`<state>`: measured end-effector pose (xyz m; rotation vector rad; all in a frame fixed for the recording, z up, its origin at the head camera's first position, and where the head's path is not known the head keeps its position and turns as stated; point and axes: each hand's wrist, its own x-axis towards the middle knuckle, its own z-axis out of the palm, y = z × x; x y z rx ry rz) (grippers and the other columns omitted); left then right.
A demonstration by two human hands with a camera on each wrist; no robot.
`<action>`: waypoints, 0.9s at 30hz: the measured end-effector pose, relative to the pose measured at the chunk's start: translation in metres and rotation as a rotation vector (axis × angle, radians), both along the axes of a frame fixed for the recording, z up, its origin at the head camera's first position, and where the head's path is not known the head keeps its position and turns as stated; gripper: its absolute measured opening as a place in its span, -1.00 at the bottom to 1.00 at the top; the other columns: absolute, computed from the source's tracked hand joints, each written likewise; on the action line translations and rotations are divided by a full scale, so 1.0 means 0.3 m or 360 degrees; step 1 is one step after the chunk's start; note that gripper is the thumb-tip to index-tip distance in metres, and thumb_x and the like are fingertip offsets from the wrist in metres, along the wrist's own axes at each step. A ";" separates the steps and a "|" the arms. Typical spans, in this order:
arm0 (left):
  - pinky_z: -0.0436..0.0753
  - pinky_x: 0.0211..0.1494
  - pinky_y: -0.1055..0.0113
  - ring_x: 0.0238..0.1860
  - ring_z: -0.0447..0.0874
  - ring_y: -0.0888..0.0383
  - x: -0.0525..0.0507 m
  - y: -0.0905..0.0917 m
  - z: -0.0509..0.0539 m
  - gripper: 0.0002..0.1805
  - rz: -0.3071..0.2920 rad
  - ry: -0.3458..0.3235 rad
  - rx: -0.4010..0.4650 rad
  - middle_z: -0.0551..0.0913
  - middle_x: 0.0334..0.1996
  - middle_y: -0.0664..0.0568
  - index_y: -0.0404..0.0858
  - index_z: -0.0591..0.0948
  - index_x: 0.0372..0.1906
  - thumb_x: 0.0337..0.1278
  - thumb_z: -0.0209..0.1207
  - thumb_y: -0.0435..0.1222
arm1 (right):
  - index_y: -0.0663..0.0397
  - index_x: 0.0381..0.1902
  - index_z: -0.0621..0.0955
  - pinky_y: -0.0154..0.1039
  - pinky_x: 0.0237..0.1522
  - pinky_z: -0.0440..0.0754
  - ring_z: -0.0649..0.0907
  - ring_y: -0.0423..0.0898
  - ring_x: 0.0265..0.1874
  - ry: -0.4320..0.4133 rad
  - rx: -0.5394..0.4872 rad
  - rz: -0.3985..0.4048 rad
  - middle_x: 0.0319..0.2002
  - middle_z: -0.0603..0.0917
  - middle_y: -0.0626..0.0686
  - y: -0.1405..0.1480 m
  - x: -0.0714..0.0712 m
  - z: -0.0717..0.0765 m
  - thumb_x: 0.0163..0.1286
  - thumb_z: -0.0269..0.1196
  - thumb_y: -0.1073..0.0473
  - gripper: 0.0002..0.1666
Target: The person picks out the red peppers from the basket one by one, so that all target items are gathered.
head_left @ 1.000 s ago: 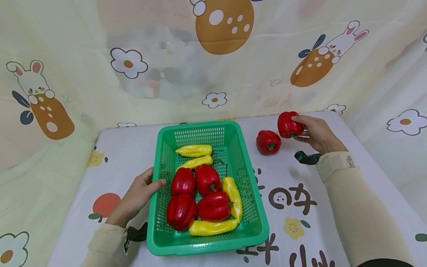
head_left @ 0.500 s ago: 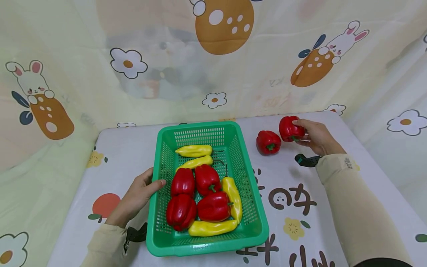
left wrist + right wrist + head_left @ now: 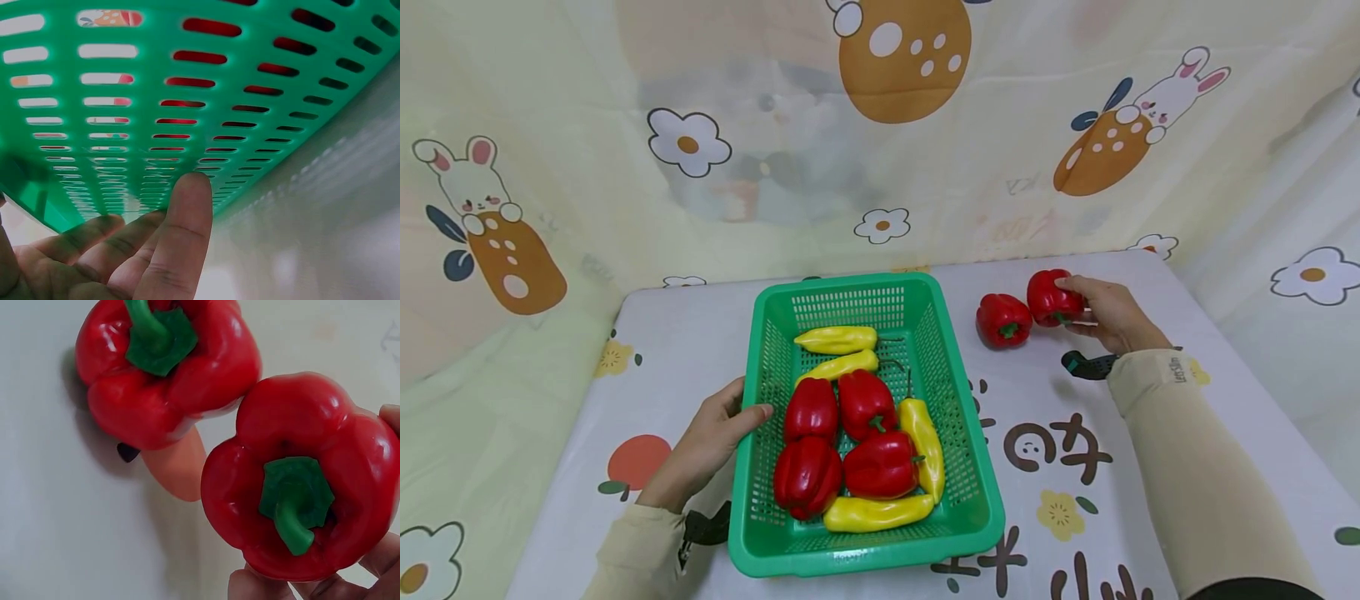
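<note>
My left hand (image 3: 709,440) holds the left side of a green plastic basket (image 3: 976,450), thumb over the rim. The left wrist view has its fingers (image 3: 187,231) against the slotted outer wall. Several red bell peppers (image 3: 882,464) and several long yellow peppers (image 3: 880,512) lie in the basket. At the table's back right, my right hand (image 3: 1112,315) grips a red bell pepper (image 3: 1051,296) between thumb and fingers. Another red bell pepper (image 3: 1002,321) sits just left of it. In the right wrist view the gripped pepper (image 3: 312,425) shows its green stem and seems to touch its neighbour.
A white printed cloth (image 3: 1075,450) covers the table. Behind it hangs a pale patterned curtain (image 3: 790,217), close to the table's back edge. Dark straps (image 3: 1086,362) sit at both wrists.
My right hand has lowered the gripped bell pepper a little toward the table, beside the other one. The left hand and the basket have stayed in place.
</note>
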<state>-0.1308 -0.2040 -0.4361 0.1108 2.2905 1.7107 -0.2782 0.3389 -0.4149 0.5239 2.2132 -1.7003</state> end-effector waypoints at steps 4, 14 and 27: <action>0.85 -0.20 0.07 -0.15 0.85 -0.11 0.000 0.000 0.000 -0.40 0.0006 -0.0005 0.0004 0.62 0.18 -0.39 -0.33 0.33 0.52 0.48 0.10 -0.25 | 0.07 0.70 -0.01 -0.01 0.39 0.51 0.26 0.11 0.37 -0.0020 0.0008 0.0003 0.56 0.12 0.18 0.005 -0.004 -0.014 0.47 0.24 -0.33 0.15; 0.85 -0.20 0.07 -0.15 0.85 -0.11 0.001 0.000 0.001 -0.38 0.0003 -0.0004 0.0014 0.61 0.19 -0.39 -0.32 0.31 0.53 0.48 0.10 -0.25 | 0.09 0.70 -0.03 -0.04 0.34 0.52 0.20 0.17 0.44 -0.0046 0.0049 -0.0007 0.63 0.02 0.23 0.011 -0.004 -0.033 0.43 0.25 -0.38 0.21; 0.84 -0.20 0.06 -0.13 0.85 -0.14 0.002 0.001 0.001 -0.38 -0.0005 0.0004 0.0017 0.60 0.20 -0.40 -0.33 0.30 0.54 0.48 0.10 -0.26 | 0.15 0.69 -0.06 0.08 0.47 0.43 0.16 0.21 0.48 -0.0047 0.0046 0.0014 0.64 -0.02 0.26 0.015 -0.002 -0.052 0.49 0.21 -0.32 0.16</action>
